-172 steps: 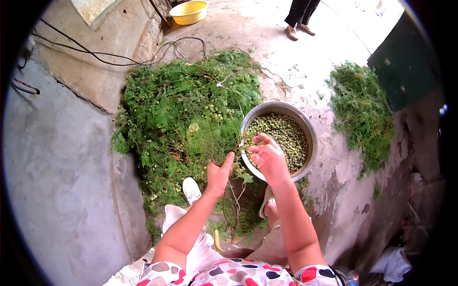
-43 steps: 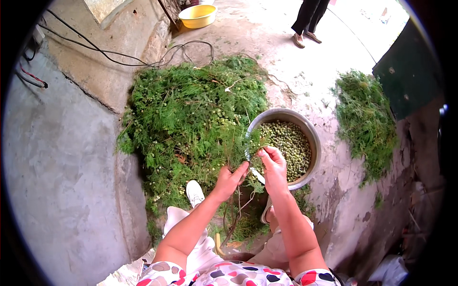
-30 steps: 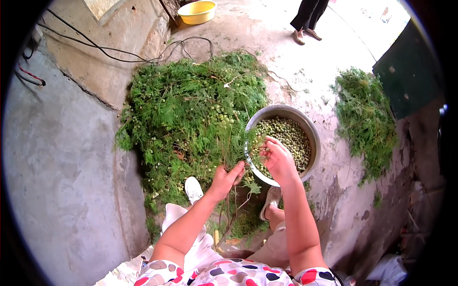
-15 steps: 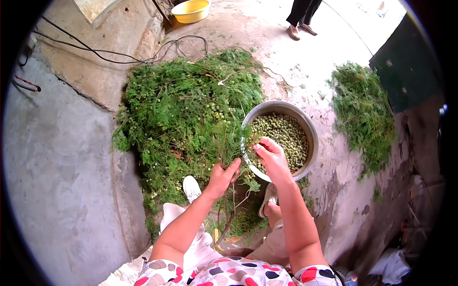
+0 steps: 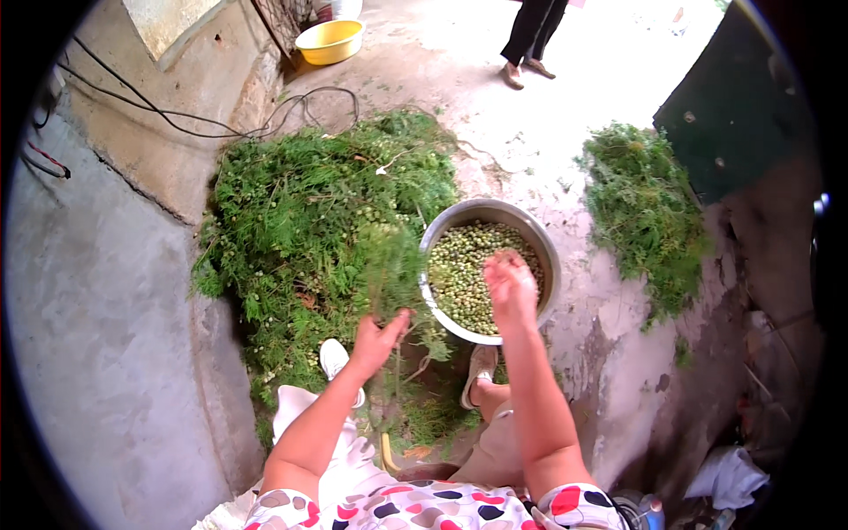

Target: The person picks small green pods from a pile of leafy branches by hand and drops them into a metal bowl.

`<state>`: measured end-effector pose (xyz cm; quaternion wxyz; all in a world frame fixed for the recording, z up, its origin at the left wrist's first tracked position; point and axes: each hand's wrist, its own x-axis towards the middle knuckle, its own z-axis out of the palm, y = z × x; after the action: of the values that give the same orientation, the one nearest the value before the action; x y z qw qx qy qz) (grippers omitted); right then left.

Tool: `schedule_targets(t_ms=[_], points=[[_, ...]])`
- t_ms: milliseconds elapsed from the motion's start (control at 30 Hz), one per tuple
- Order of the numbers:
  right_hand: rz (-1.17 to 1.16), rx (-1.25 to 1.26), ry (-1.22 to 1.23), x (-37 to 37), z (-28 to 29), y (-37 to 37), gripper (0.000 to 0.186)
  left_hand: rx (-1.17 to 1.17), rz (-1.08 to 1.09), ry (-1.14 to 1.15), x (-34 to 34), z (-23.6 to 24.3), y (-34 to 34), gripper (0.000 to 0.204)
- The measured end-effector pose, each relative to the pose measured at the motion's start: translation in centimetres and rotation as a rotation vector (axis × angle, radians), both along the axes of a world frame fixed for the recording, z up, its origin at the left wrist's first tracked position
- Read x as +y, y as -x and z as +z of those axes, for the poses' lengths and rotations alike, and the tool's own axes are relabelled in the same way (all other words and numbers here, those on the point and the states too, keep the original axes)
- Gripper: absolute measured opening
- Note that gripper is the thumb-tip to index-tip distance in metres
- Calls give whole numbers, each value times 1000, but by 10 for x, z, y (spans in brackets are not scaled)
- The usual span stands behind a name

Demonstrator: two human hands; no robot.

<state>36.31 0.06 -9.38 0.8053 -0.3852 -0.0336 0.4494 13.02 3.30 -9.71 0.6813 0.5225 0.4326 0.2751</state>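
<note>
L hand (image 5: pixel 378 343) grips motion-blurred feathery green branch (image 5: pixel 389 269) just left of round silver metal pot (image 5: pixel 554 269), R hand (image 5: pixel 512 290), over pot, hides some small round green berries (image 5: pixel 464 274) inside, fingers too blurry to tell if holding anything, & black-trousered person (image 5: pixel 533 35) beyond pot's cut off up top.

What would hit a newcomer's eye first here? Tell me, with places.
The big heap of green branches, left of centre, dominates. To its right sits a round metal pot of small green fruits, the right hand over it. Farther off, near the top, a yellow basin stands out.
</note>
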Motion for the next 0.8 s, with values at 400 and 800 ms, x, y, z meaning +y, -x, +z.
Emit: schedule_targets(t_ms=[400, 800], points=[[79, 448, -92, -77, -11, 7, 41, -66, -17, -117, -55, 37, 31, 23], [475, -438, 14, -157, 84, 109, 35, -72, -8, -221, -131, 85, 36, 20]])
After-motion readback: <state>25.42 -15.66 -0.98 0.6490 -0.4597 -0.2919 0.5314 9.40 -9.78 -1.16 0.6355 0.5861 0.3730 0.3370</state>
